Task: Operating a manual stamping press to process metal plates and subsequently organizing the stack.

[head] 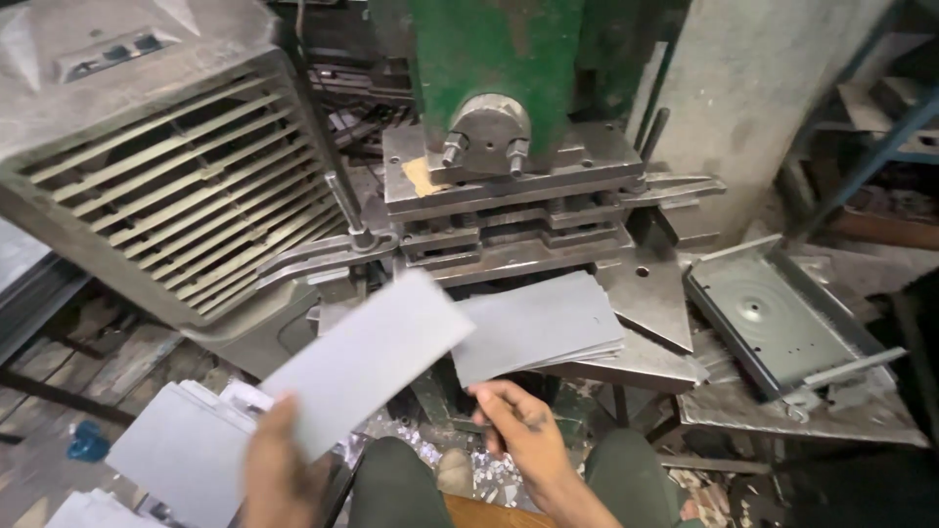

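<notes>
The left hand (279, 469) is gripping a flat grey metal sheet (367, 362) by its lower end, holding it tilted just in front of the press die (509, 230). The right hand (523, 420) is hanging loosely curled, holding nothing, just below the stack of blanks (538, 328) beside the die. Feeding it well is calling for a level, square sheet, fingers clear of the die

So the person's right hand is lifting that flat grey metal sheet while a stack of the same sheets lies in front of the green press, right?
Not quite: the head view shows the left hand lifting the flat grey metal sheet. The right hand is empty, fingers just below the stack of sheets before the green press.
</notes>
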